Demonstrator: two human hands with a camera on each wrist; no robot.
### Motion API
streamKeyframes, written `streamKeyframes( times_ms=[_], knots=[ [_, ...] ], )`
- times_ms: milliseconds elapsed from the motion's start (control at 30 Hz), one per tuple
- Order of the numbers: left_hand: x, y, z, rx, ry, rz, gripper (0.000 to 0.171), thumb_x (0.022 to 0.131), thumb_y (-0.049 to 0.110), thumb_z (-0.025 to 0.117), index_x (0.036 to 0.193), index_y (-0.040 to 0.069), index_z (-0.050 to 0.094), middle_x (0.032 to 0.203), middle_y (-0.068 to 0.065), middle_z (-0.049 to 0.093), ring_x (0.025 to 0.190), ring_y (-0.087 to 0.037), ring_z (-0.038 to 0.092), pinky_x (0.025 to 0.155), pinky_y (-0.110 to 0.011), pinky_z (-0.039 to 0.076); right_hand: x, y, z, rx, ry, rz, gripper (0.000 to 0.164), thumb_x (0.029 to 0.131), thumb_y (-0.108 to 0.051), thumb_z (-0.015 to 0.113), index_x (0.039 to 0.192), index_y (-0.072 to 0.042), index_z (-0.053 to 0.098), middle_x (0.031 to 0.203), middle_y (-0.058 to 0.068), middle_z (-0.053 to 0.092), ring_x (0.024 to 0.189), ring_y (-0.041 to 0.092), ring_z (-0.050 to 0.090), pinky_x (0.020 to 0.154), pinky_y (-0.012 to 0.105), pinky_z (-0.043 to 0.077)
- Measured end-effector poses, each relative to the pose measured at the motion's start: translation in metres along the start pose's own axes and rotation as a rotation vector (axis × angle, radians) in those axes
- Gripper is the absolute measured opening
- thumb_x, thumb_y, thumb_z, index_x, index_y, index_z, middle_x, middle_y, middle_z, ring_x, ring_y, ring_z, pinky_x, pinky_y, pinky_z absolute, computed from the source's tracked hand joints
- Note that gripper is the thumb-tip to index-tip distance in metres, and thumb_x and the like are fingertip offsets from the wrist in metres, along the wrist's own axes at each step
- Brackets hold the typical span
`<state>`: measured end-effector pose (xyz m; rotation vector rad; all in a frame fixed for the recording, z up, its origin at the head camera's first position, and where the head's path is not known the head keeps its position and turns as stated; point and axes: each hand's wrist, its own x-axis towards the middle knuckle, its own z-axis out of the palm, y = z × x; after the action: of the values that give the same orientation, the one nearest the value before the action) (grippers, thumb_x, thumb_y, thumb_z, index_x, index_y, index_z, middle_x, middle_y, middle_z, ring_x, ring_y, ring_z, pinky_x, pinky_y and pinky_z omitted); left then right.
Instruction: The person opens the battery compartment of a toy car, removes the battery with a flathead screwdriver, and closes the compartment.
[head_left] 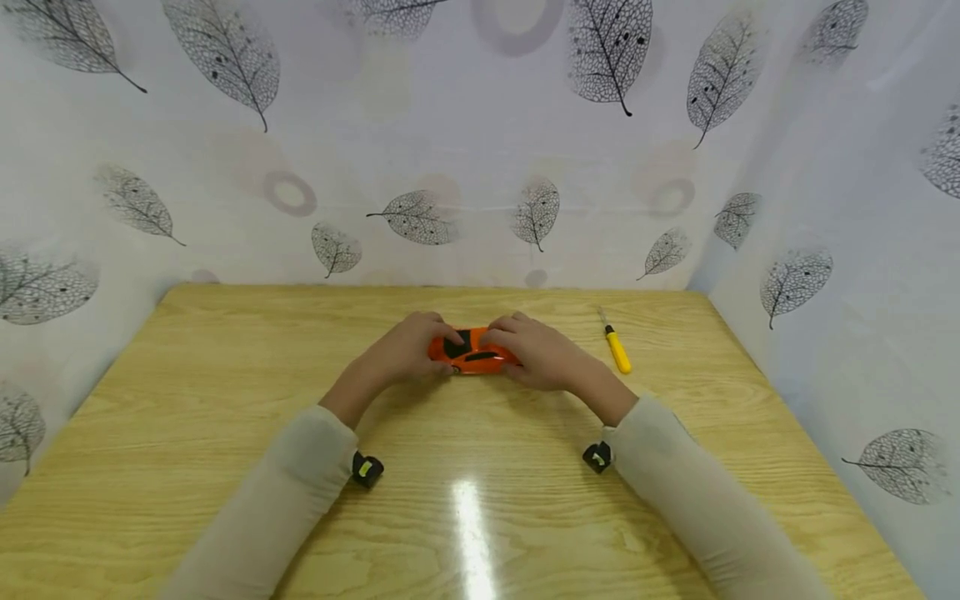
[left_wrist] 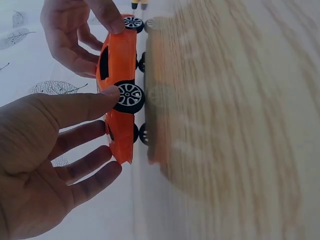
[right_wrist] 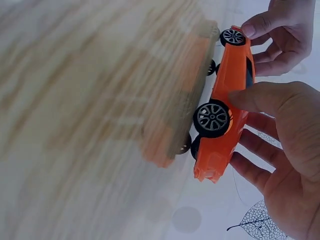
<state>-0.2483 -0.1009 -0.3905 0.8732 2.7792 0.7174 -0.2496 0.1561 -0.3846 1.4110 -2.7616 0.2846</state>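
Note:
An orange toy car (head_left: pixel 480 362) with dark windows and silver-spoked black wheels is low over the wooden table, side-on to me. My left hand (head_left: pixel 408 347) grips its left end. In the left wrist view the left thumb lies by a wheel (left_wrist: pixel 129 96), with the fingers on the far side. My right hand (head_left: pixel 543 353) holds the other end, its thumb on the orange side near a wheel (right_wrist: pixel 212 118) in the right wrist view. I cannot tell whether every wheel touches the table.
Right of the hands lies a screwdriver (head_left: pixel 618 352) with a yellow handle, its tip pointing away. The wooden table (head_left: pixel 247 350) meets a leaf-patterned curtain (head_left: pixel 465 150) at the back and sides. A glare streak shows near the front.

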Motion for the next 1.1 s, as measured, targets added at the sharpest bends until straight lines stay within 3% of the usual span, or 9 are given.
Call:
streamKeyframes(
  times_ms=[500,800,1100],
  knots=[
    [-0.005,0.016,-0.001,-0.014,-0.07,-0.045,0.042,0.085,0.018,0.087,0.124,0.011,0.073,0.115,-0.006,0.063,0.107,-0.025,0.058,0.101,-0.042,0.05,-0.011,0.001,-0.003,0.128,-0.006,0.025,0.037,0.09,-0.011,0.079,0.125,-0.017,0.069,0.134,0.006,0.061,0.122,0.027,0.055,0.102,0.044,0.051],
    [-0.012,0.02,-0.003,-0.022,-0.112,-0.023,0.041,0.081,0.012,0.087,0.12,0.013,0.074,0.109,-0.002,0.062,0.1,-0.022,0.057,0.095,-0.039,0.052,-0.019,-0.007,-0.002,0.128,-0.007,0.004,0.037,0.09,-0.016,0.081,0.125,-0.019,0.069,0.134,0.005,0.061,0.123,0.026,0.055,0.104,0.043,0.05],
    [-0.025,0.028,-0.005,0.006,-0.137,0.006,0.04,0.082,0.011,0.086,0.12,0.013,0.073,0.113,-0.003,0.062,0.106,-0.024,0.058,0.098,-0.042,0.051,-0.027,-0.016,0.0,0.119,0.005,-0.043,0.038,0.091,-0.017,0.08,0.127,-0.019,0.068,0.133,0.004,0.061,0.122,0.026,0.055,0.106,0.044,0.049]
  ],
)
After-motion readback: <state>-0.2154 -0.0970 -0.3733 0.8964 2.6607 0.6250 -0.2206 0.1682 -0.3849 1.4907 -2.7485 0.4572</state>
